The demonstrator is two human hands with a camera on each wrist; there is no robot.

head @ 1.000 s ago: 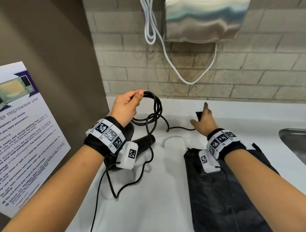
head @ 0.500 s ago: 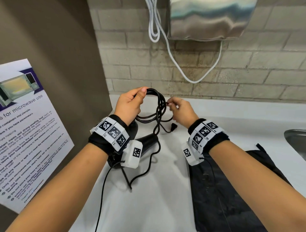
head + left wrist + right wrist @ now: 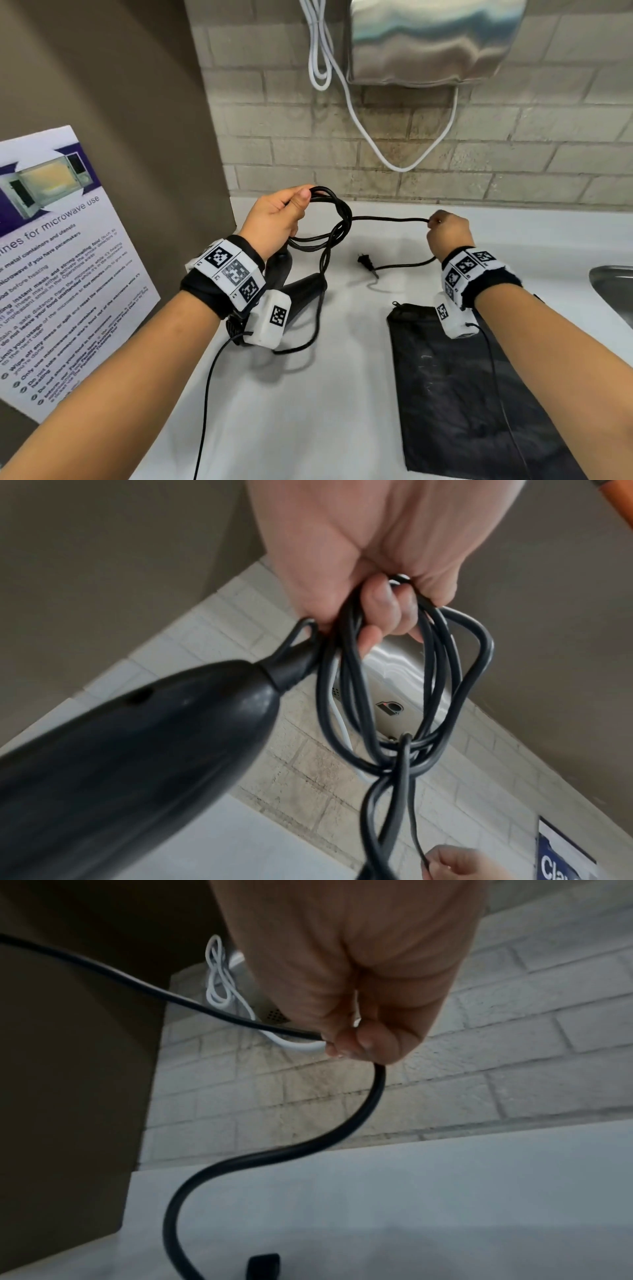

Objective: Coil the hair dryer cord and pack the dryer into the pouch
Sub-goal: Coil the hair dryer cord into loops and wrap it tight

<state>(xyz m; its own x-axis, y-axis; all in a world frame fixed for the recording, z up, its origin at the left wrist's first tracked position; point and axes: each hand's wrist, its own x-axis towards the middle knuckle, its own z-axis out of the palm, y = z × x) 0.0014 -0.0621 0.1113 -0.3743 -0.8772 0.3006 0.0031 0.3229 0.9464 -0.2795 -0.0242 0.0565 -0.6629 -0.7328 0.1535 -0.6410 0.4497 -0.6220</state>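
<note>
My left hand grips several loops of the black cord above the counter; in the left wrist view the fingers curl round the coil. The black hair dryer lies under that wrist, its handle close to the camera. My right hand pinches the free cord end out to the right, so a taut stretch runs from the coil. The plug hangs just above the counter. The black pouch lies flat below my right wrist.
A white counter runs to a brick wall. A metal hand dryer with a white cable hangs above. A steel sink edge is at the right. A brown panel with a microwave notice stands on the left.
My right hand reached the plug end, brought the cord to the coil, then pulled away to the right, drawing a stretch of cord taut. The left hand kept holding the loops.
</note>
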